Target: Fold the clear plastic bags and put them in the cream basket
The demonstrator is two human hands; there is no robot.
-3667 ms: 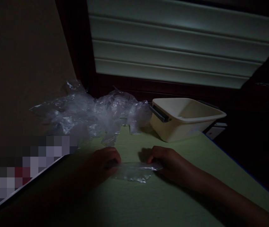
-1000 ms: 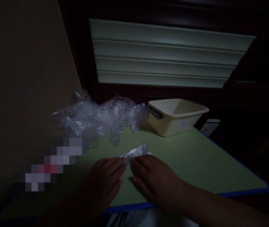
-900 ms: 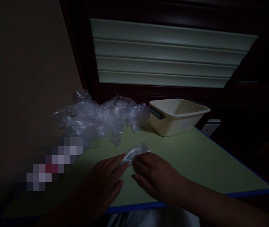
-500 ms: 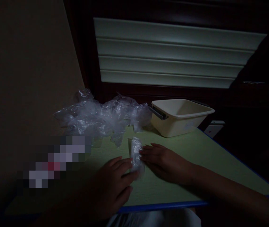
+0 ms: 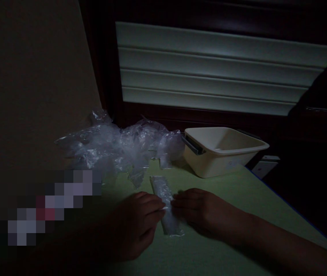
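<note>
A clear plastic bag (image 5: 163,188), folded into a narrow flat strip, lies on the light green tabletop (image 5: 209,257). From the left, my left hand (image 5: 143,222) has its fingers bent with the fingertips on the strip's edge. Opposite it, the outstretched fingers of my right hand (image 5: 200,207) lie close together against the strip's right edge, the thumb hidden. The strip's far and near ends both show beyond my hands. Behind it spreads a heap of crumpled clear plastic bags (image 5: 131,143).
A cream plastic bin (image 5: 212,165) with dark handles stands at the table's back right. A pale device (image 5: 264,166) shows past the right edge. A pixelated patch (image 5: 51,203) covers something at left. A wall and a slatted dark-framed panel (image 5: 209,73) close off the back.
The folded strip now shows longer and flatter, its near end uncovered. Both hands sit slightly lower in view, on either side of it. The camera view has shifted a little.
</note>
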